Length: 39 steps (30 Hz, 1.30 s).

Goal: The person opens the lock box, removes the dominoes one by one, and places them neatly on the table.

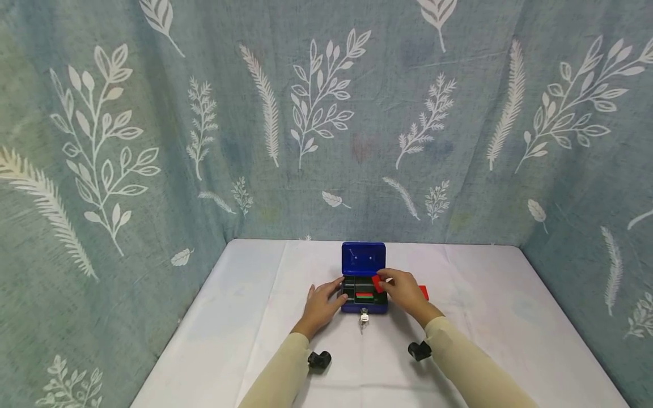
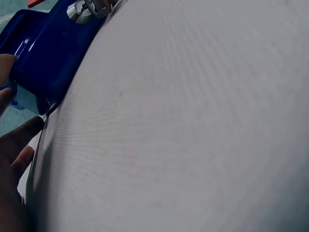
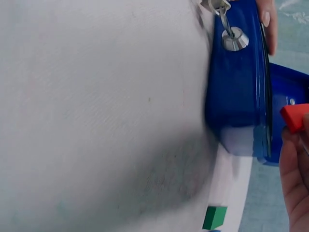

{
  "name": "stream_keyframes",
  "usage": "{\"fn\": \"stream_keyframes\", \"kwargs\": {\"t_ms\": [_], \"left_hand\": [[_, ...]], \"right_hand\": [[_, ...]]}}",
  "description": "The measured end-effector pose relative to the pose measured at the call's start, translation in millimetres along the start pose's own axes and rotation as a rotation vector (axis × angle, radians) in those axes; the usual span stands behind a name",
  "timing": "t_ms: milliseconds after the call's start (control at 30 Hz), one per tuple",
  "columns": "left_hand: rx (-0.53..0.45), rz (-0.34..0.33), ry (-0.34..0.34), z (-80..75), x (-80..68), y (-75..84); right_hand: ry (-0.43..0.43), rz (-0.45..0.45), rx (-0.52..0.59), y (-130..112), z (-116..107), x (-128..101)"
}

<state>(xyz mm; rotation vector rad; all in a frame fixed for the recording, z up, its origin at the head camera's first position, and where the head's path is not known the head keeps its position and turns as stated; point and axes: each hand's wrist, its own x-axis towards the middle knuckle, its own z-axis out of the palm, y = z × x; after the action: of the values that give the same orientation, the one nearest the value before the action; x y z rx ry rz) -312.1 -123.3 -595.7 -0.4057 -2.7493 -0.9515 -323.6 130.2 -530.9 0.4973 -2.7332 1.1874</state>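
Note:
A blue cash box (image 1: 364, 309) stands on the white-covered table with its lid (image 1: 363, 259) raised. Inside its black tray (image 1: 349, 288) lie red and green pieces (image 1: 364, 296). My left hand (image 1: 321, 306) rests at the box's left side, fingers extended and the thumb over the rim. Between thumb and fingers, my right hand (image 1: 405, 289) pinches a red block (image 3: 294, 117) above the tray's right part. Keys (image 1: 364, 318) hang from the lock (image 3: 235, 39) on the front wall.
Another red piece (image 1: 424, 292) lies on the table right of the box, partly behind my right hand. A green block (image 3: 215, 217) shows there in the right wrist view, with a bit of blue below. Patterned cloth (image 1: 326, 141) hangs behind the table (image 1: 285, 272).

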Motion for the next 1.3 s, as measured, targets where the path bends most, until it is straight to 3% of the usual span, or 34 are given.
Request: {"fn": "stream_keyframes", "kwargs": {"t_ms": [533,967,1300], "left_hand": [[0.006,-0.017,-0.007,4.2,0.5,-6.0],[0.02,-0.033,-0.014,-2.6,7.0,-4.1],[-0.015,-0.052,-0.027,-1.6,-1.0,0.2]], "right_hand": [[-0.015,0.028,0.05,17,-16,-10],[-0.016,0.187,0.214,31,-26,-9],[0.017,0.209,0.098,53,-40,-19]]}}
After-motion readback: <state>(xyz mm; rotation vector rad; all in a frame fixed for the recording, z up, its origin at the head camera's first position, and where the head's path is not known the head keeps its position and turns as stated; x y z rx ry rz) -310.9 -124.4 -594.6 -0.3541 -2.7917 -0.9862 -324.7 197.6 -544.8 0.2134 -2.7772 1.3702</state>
